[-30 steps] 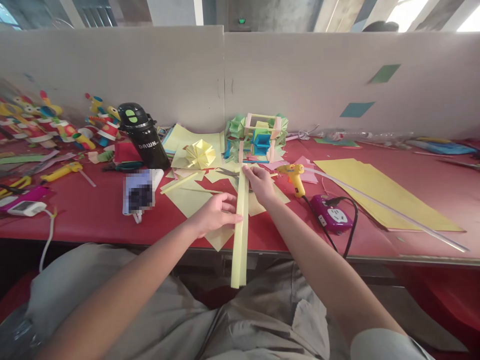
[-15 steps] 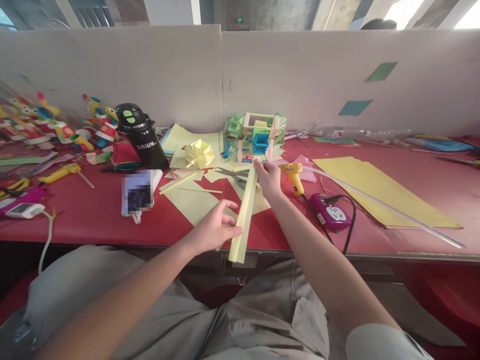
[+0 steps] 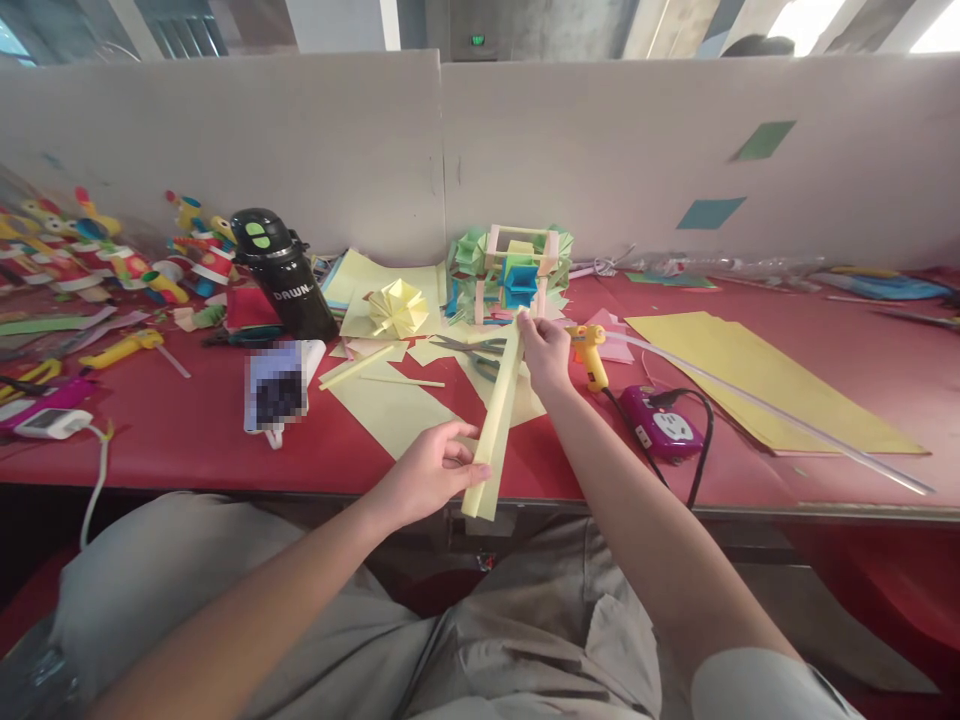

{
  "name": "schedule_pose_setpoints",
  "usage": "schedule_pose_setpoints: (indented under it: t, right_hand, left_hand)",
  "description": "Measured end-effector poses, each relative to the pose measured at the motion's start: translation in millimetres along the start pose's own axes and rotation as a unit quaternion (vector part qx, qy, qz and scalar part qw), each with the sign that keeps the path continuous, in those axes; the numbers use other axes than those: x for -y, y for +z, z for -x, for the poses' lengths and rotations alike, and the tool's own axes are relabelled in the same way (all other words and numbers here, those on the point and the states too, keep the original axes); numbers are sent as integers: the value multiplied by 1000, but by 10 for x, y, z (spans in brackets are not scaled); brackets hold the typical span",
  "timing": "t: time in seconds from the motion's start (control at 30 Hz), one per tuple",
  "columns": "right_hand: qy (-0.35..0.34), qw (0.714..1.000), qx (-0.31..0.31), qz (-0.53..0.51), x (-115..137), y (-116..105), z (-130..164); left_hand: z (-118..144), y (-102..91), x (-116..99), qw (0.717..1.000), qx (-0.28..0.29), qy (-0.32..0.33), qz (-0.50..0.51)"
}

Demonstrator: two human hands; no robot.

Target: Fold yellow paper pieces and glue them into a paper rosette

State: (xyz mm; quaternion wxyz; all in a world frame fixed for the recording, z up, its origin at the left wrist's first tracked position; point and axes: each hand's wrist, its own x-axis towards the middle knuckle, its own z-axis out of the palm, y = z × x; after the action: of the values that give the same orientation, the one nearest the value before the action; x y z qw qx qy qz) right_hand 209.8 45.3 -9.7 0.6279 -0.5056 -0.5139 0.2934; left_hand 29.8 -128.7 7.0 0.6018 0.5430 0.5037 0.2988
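Note:
A long folded strip of pale yellow paper (image 3: 497, 415) runs from near the table's front edge up toward the middle. My left hand (image 3: 429, 472) pinches its near end. My right hand (image 3: 544, 350) grips its far end, just in front of a multicoloured paper frame model (image 3: 512, 272). Loose yellow sheets (image 3: 382, 405) lie on the red table (image 3: 180, 430) under the strip. Grey scissors (image 3: 469, 347) lie just left of my right hand.
A yellow glue gun (image 3: 590, 352) and a purple power socket (image 3: 664, 428) with a black cable sit right of my right hand. Farther right lie large yellow sheets (image 3: 765, 385) and a long white rod (image 3: 780, 420). A black bottle (image 3: 283, 272), a yellow paper flower (image 3: 398, 306) and colourful toys (image 3: 112, 262) stand left.
The strip has been lifted and tilted, its far end carried up and right toward the frame model by my right hand. My left hand slid down to the strip's near end.

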Motion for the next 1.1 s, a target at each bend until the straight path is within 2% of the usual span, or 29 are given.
schedule_pose_setpoints:
  t: [0.23, 0.4, 0.63, 0.77, 0.9, 1.03, 1.1]
  right_hand:
    - [4, 1000, -12, -19, 36, -33, -7]
    - [-3, 1000, -13, -15, 26, -55, -28]
    - [1, 1000, -18, -15, 19, -57, -33]
    - [7, 1000, -22, -17, 21, -70, -38]
    - [44, 997, -9, -56, 27, -85, -66]
    - [128, 983, 33, -129, 93, -146, -56]
    - [147, 976, 73, -145, 142, -221, -11]
  left_hand:
    - [-1, 7, 1, 999, -22, 12, -20]
    - [19, 22, 36, 995, -33, 52, -75]
    - [122, 49, 40, 995, -48, 56, -65]
    - [103, 4, 49, 988, -70, 78, -116]
    - [35, -227, 30, 975, -83, 87, -185]
    - [16, -645, -82, 961, -79, 92, -250]
    - [26, -864, -144, 956, -96, 84, -266]
